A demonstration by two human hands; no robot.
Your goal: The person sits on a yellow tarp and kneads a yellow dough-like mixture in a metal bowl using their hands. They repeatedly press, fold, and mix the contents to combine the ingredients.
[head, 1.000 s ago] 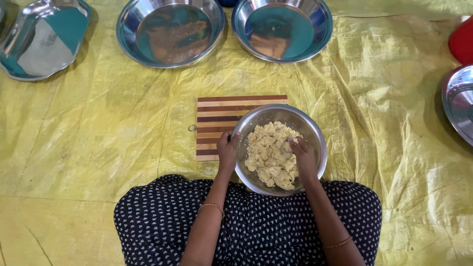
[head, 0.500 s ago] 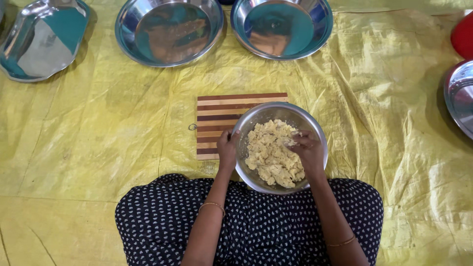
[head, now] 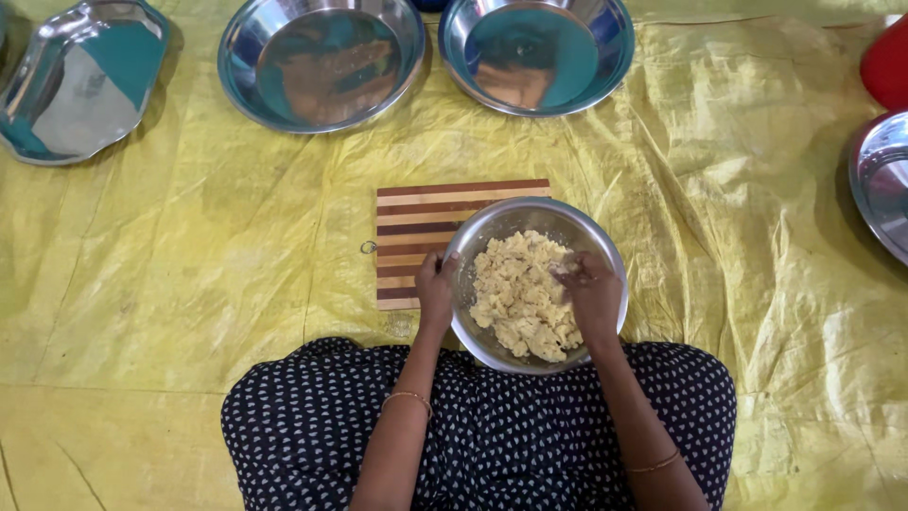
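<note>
Near centre, just beyond the lap: steel mixing bowl (head: 535, 284) holding pale yellow crumbly dough (head: 521, 295), heaped mostly toward the near side. Left hand (head: 436, 290) clamped on the bowl's left rim, thumb over the edge, fingers outside. Right hand (head: 591, 295) inside at the right, fingers curled into the dough; how much is actually gripped, cannot tell. Bowl sitting partly on a striped wooden cutting board (head: 416, 241), covering its right half; left part of the board bare, small metal ring at its left edge. Far side, well apart from the bowl: two round steel plates, left plate (head: 322, 59) and right plate (head: 535, 52), both holding nothing but reflections. Far left: scalloped steel tray (head: 80, 76), likewise bare. Right edge: part of another steel dish (head: 881, 180), cut off by the frame, and beyond it a red container (head: 886, 64), also cut off. Everything resting on a wrinkled yellow plastic sheet (head: 189, 265). Dotted dark dress (head: 492, 435) filling the near centre, touching the bowl's near rim. Nothing standing between bowl and far plates. Open sheet on the left of the board and on the right of the bowl; tightest spot at the near side against the lap.
</note>
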